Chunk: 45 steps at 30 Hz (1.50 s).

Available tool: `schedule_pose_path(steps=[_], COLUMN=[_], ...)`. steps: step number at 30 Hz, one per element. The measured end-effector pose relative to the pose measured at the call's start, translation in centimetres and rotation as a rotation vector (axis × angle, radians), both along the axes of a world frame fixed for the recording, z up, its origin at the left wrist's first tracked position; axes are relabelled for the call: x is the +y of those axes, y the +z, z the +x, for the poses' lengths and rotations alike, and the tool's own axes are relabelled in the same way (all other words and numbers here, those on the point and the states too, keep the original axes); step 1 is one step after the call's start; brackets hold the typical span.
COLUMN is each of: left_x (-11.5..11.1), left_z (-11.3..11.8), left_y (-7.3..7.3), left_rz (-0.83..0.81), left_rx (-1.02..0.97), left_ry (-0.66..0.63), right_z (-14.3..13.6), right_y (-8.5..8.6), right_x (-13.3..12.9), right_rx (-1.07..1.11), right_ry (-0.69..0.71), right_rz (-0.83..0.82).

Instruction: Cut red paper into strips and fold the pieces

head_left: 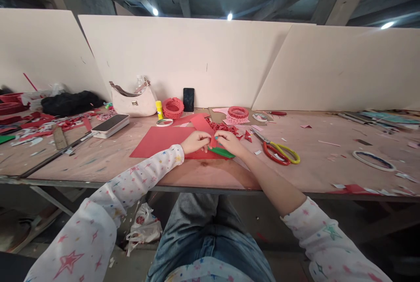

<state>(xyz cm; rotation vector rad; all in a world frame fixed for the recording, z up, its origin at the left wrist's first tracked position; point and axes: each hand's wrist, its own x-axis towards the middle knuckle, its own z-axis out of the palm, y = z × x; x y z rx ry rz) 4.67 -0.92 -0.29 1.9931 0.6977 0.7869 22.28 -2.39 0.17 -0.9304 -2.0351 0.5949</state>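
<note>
My left hand and my right hand meet near the table's front edge. Pinched between their fingertips is a small red paper piece; its exact fold is too small to make out. Beneath my hands lie red paper sheets and a green object with a ridged edge. Just behind my fingers is a heap of folded red paper pieces. To the right of my right hand rest scissors with red and yellow handles, blades toward the heap.
A round red woven paper piece, a glue stick, a phone and a handbag stand along the back. A white case is at left. An oval ring and paper scraps lie at right. White boards wall the rear.
</note>
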Motion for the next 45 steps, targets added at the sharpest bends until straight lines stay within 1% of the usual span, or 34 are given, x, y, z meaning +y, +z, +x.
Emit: schedule_pose_path(steps=[4,14,22,25,28,30,33,36,40,42,45], left_x=[0.0,0.0,-0.3,-0.2,0.0,0.1,0.1,0.1,0.2,0.3,0.5], left_z=[0.0,0.0,0.1,0.0,-0.1,-0.1,-0.2,-0.1,0.0,0.0,0.1], left_y=[0.0,0.0,0.5,0.4,0.1,0.1,0.2,0.3,0.0,-0.2,-0.4], left_rz=[-0.035,-0.039,-0.050,-0.035,0.036,0.091,0.104,0.076,-0.014,-0.080,-0.216], left_rx=[-0.009,-0.024,-0.024,0.013,0.073,0.097,0.094,0.087,0.083,0.069,0.027], left_ry=[0.004,-0.016,-0.037,-0.041,-0.049,-0.017,0.079,0.120,0.095,0.073,0.059], right_z=[-0.1,0.1,0.0,0.0,0.1,0.0,-0.3,-0.4,-0.4,-0.4,-0.4], right_y=[0.1,0.0,0.0,-0.2,-0.5,-0.5,-0.1,0.2,0.0,-0.1,-0.2], right_x=[-0.1,0.0,0.0,0.1,0.1,-0.1,-0.8,-1.3,-0.9,-0.5,-0.2], right_rx=[0.006,0.007,0.006,-0.040,-0.136,-0.161,-0.093,-0.035,0.017,0.063,0.141], right_ry=[-0.019,-0.008,-0.013,0.002,0.030,0.043,0.076,0.103,0.042,0.031,0.050], right_rz=[-0.007,-0.017,-0.012,-0.013,-0.009,-0.006,-0.004,0.008,0.023,-0.026,-0.104])
